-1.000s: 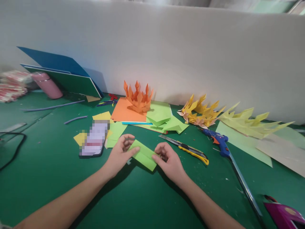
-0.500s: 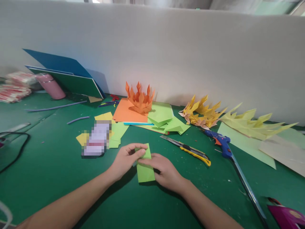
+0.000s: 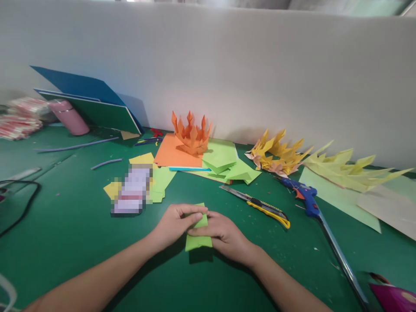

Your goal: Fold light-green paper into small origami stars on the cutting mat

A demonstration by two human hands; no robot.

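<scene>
A folded light-green paper piece (image 3: pixel 197 239) lies on the green table mat (image 3: pixel 81 234) just in front of me. My left hand (image 3: pixel 177 223) pinches its upper edge from the left, fingers curled over the top. My right hand (image 3: pixel 224 236) presses on it from the right, fingertips meeting the left hand's over the paper. Much of the paper is hidden under both hands.
A yellow utility knife (image 3: pixel 260 206) and a blue glue gun (image 3: pixel 303 197) lie to the right. Behind are an orange paper crown (image 3: pixel 191 132) on orange and green sheets, yellow paper flowers (image 3: pixel 279 156) and pale spiky folds. A phone (image 3: pixel 131 195) lies left, boards lean by the wall.
The green paper was turned from lying slanted between the hands to standing lengthwise, then pressed shorter. Both hands closed in together over its top end.
</scene>
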